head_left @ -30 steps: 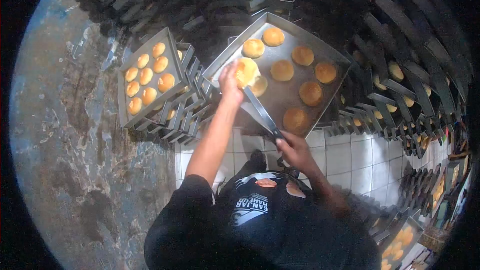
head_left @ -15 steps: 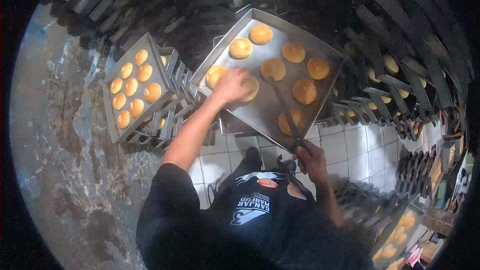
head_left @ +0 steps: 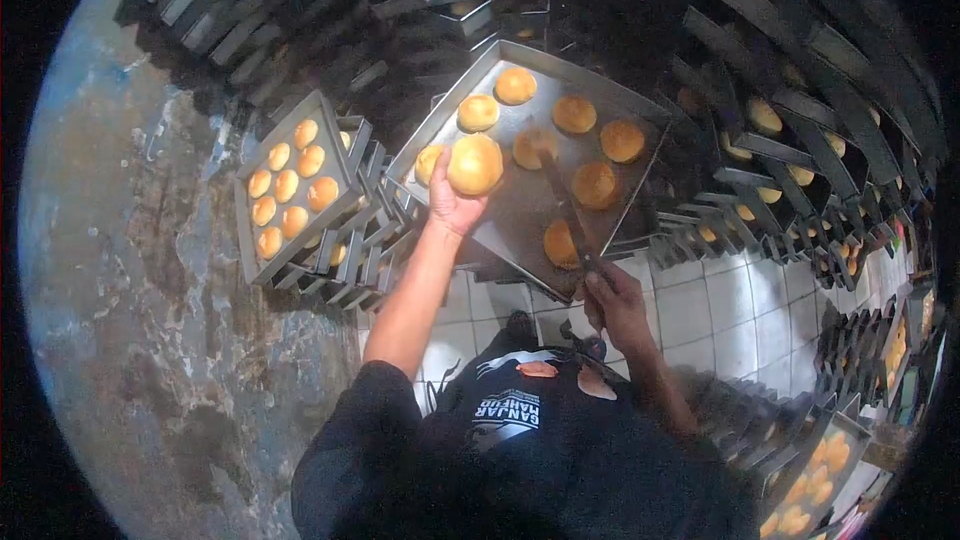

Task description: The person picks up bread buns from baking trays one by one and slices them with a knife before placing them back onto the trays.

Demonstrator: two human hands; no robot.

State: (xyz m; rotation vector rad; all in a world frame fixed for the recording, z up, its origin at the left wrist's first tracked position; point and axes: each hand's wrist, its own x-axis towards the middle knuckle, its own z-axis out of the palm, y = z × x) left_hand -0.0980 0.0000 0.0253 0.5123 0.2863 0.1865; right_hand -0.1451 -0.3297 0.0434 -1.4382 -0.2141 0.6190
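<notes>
1. One line of white print on the black shirt (head_left: pixel 505 410) is too small and turned about to read.
2. Left hand (head_left: pixel 452 202) cups a round golden bun (head_left: pixel 475 164) above the metal tray's (head_left: pixel 520 220) near left part.
3. Right hand (head_left: pixel 615 295) is closed around a long flat metal tool (head_left: pixel 565 205) at the tray's near edge.
4. Stacked trays (head_left: pixel 295 180) crowd the left; white tiles (head_left: pixel 700 310) lie below.

white tiled floor (head_left: pixel 700 315); dark racks (head_left: pixel 800 90) — dim rm

Eight buns (head_left: pixel 515 86) on big tray (head_left: pixel 520 215)
</notes>
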